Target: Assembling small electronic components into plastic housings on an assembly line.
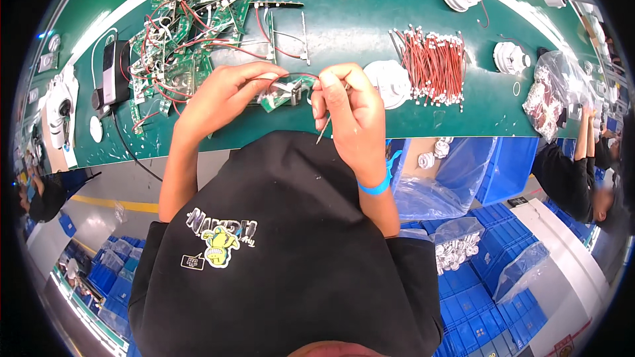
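Note:
My left hand (228,96) is closed, its thumb and forefinger pinching at a small green circuit board (270,102) with a metallic part on it. A red wire (301,75) arches from the board across to my right hand (352,106), which is closed with thumb and forefinger on the wire's end. Below its curled fingers a thin pointed metal tool (323,131) sticks out; its upper part is hidden in the palm. Beyond my left hand lies a heap of green circuit boards (188,23) with red, black and white wires.
Right of my hands are a white round housing (389,84) and a pile of red wires (433,66) with white connectors. More white housings (512,58) stand farther right, near a plastic bag (552,92). A black device (115,73) sits left. Blue bins (506,168) are below the green table's edge.

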Demonstrator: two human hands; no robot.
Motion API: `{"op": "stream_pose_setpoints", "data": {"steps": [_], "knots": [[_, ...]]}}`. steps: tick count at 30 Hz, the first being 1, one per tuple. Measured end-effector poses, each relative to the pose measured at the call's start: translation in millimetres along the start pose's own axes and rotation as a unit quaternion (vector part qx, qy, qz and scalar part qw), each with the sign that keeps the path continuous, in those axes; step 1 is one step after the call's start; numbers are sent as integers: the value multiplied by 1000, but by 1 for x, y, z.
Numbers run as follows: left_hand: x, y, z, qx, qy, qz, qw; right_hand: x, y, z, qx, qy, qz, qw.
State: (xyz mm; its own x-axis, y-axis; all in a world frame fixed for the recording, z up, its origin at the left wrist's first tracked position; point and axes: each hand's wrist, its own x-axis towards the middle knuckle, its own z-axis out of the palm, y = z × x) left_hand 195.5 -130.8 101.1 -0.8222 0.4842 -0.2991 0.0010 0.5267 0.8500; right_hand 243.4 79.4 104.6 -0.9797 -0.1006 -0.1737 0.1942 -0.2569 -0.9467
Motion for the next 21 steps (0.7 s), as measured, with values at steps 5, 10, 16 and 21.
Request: {"op": "stream_pose_setpoints", "data": {"steps": [5,10,16,21], "knots": [[3,-11,-3,-129,-24,-8,991,7,0,-5,-206,4,-93,974],[4,-20,-13,-201,-75,-29,976,8,-5,-11,-359,6,-183,915],[9,-32,-19,-195,-57,45,978,1,-6,-16,-462,-71,-275,840],[7,-17,-17,-157,-105,5,982,0,14,-13,-359,-30,-302,883]]}}
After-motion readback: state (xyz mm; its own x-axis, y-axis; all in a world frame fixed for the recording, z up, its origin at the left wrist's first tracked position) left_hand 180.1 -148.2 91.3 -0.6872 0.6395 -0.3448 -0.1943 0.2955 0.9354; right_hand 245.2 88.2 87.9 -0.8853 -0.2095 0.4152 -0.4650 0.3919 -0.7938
